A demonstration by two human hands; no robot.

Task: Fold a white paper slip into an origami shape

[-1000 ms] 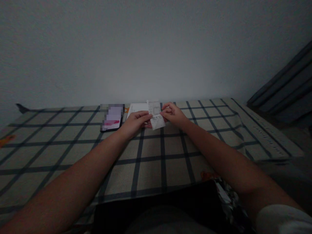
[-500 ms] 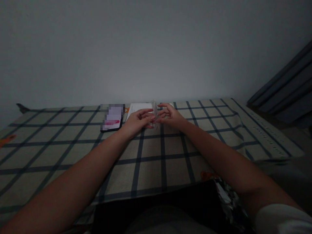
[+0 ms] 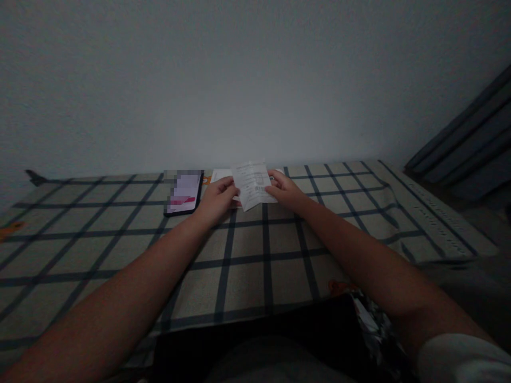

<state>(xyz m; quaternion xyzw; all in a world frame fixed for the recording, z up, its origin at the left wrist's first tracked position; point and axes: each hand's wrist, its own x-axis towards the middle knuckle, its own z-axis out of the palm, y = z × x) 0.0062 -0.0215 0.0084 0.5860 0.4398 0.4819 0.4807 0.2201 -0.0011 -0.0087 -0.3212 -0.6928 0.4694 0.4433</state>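
Note:
A creased, printed paper slip is spread between my two hands, raised a little and tilted so its printed face shows. At its left edge, my left hand pinches it between thumb and fingers. My right hand grips the opposite edge, thumb on the front and fingers behind. Under and behind the slip lies a flat white paper or booklet, mostly covered by the slip and my hands. The print is too small to read.
A phone with a lit, partly pixelated screen lies left of my left hand. A checked cloth covers the table, which meets a plain wall. A dark curtain hangs at the right; a dark pointed object is at the far left.
The slip was narrow and nearly edge-on between my fingertips; now it is opened out flat with its printed side visible. My fingers have closed on its two side edges.

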